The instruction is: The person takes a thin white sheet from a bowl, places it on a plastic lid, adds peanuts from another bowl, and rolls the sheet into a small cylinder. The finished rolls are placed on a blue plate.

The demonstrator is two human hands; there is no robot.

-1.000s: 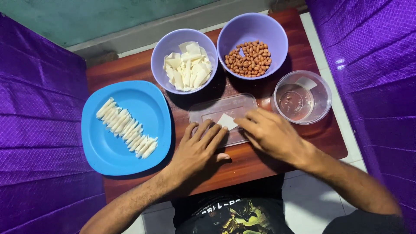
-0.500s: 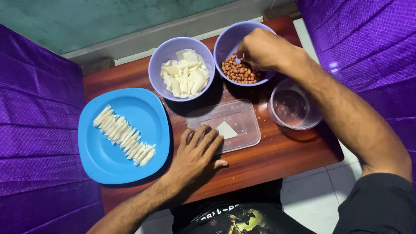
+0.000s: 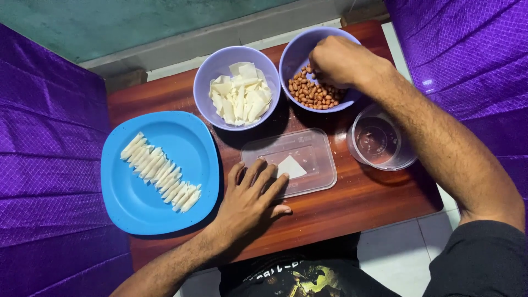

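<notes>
Under right hand [image 3: 341, 60], peanuts [image 3: 313, 94], seemingly pinched.

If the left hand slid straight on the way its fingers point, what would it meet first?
The left hand already has fingertips at the clear rectangular plastic lid; the small white wrapper square on it probably comes first.

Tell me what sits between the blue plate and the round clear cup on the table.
In the head view, between the blue plate and the round clear cup lies a clear rectangular tray holding one white wrapper piece, with the left hand resting on its near edge.
</notes>
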